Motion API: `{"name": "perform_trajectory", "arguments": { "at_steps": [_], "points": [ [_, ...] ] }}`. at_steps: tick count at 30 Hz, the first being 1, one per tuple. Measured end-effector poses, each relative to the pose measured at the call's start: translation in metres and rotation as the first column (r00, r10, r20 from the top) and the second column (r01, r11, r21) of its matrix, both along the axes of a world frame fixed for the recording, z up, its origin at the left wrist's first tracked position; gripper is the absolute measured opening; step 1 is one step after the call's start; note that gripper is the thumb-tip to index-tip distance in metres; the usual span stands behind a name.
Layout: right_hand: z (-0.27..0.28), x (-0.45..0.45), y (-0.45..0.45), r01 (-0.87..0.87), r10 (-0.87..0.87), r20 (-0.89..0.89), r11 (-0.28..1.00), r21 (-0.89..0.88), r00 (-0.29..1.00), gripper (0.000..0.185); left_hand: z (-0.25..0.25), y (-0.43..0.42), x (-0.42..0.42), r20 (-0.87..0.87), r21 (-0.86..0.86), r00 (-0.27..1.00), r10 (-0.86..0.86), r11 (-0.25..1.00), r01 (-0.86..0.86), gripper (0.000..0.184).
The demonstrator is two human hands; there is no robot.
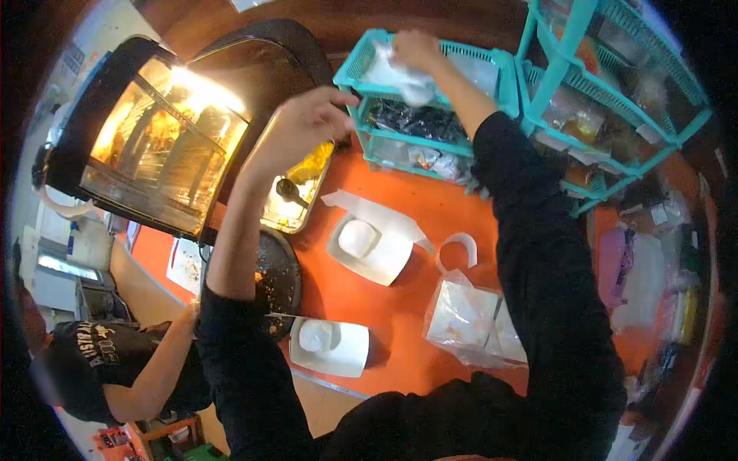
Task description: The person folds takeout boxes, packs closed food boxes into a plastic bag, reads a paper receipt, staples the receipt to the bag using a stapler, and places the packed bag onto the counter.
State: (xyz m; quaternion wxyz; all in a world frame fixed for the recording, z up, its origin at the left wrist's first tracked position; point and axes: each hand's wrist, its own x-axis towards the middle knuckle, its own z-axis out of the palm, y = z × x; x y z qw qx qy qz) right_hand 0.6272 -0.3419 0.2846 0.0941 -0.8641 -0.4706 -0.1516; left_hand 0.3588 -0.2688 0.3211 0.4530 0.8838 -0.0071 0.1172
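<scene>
My right hand (416, 51) is in the top tier of a teal plastic rack (361, 55), its fingers closed on crumpled white plastic (416, 91), which looks like a thin bag. My left hand (311, 119) is raised by the rack's left edge, fingers loosely curled and apart, holding nothing. Below it, partly hidden by my forearm, is a metal tray (288, 224) with yellow food (313, 163) and a black-handled tool (290, 190). Two open white paper boxes (390, 257) lie on the orange counter (323, 296), each with a rounded white item (358, 239) inside.
A lit glass food warmer (157, 142) stands at left. Near my left forearm sits a dark round pan (280, 280). White boxes in a clear plastic bag (461, 313) lie at right, beneath a curled white strip (460, 250). Another teal rack (607, 88) stands far right. A co-worker (146, 361) is at left.
</scene>
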Motion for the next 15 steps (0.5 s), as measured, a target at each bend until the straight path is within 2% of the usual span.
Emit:
{"name": "perform_trajectory", "arguments": {
  "at_steps": [3, 4, 5, 6, 7, 9, 10, 11, 12, 13, 15],
  "points": [
    [0.014, 0.002, -0.01, 0.013, -0.013, -0.014, 1.0, 0.01, 1.0, 0.029, -0.003, 0.008, 0.025, -0.066, -0.187, 0.994, 0.088, 0.977, -0.099, 0.031],
    [0.022, -0.002, -0.013, 0.039, -0.034, -0.076, 0.997, 0.071, 0.997, 0.021, -0.007, 0.01, 0.038, -0.068, -0.195, 0.995, 0.079, 0.977, -0.091, 0.031],
    [0.035, -0.006, -0.018, 0.067, -0.049, -0.133, 0.989, 0.135, 0.99, 0.013, -0.013, 0.015, 0.052, -0.027, -0.16, 0.988, 0.152, 0.975, -0.155, 0.033],
    [0.05, -0.015, -0.029, 0.01, 0.044, -0.212, 0.969, 0.249, 0.976, 0.015, -0.016, 0.019, 0.065, 0.019, -0.127, 0.974, 0.226, 0.967, -0.222, 0.034],
    [0.053, -0.014, -0.028, 0.01, 0.043, -0.205, 0.968, 0.25, 0.978, 0.015, -0.019, 0.023, 0.076, 0.026, -0.127, 0.974, 0.224, 0.968, -0.219, 0.034],
    [0.056, -0.012, -0.025, 0.019, 0.026, -0.123, 0.936, 0.35, 0.992, 0.018, -0.02, 0.027, 0.095, 0.094, -0.273, 0.931, 0.352, 0.909, -0.316, 0.042],
    [0.058, -0.012, -0.025, 0.019, 0.027, -0.126, 0.935, 0.354, 0.992, 0.018, -0.021, 0.028, 0.101, 0.179, -0.333, 0.919, 0.351, 0.901, -0.279, 0.05],
    [0.063, -0.014, -0.027, -0.005, 0.023, -0.048, 0.938, 0.347, 0.999, 0.019, -0.017, 0.023, 0.103, 0.176, -0.332, 0.919, 0.353, 0.9, -0.282, 0.05],
    [0.068, -0.016, -0.028, -0.031, 0.022, 0.031, 0.941, 0.336, 0.999, 0.02, -0.014, 0.018, 0.107, 0.25, -0.282, 0.878, 0.407, 0.899, -0.336, 0.05],
    [0.072, -0.019, -0.029, -0.03, 0.023, 0.026, 0.942, 0.334, 0.999, 0.02, -0.012, 0.013, 0.11, 0.323, -0.234, 0.832, 0.451, 0.89, -0.392, 0.051],
    [0.079, -0.018, -0.026, -0.113, 0.016, 0.205, 0.876, 0.47, 0.979, 0.024, -0.003, 0.008, 0.113, 0.295, -0.186, 0.823, 0.485, 0.874, -0.449, 0.053]
  ]
}}
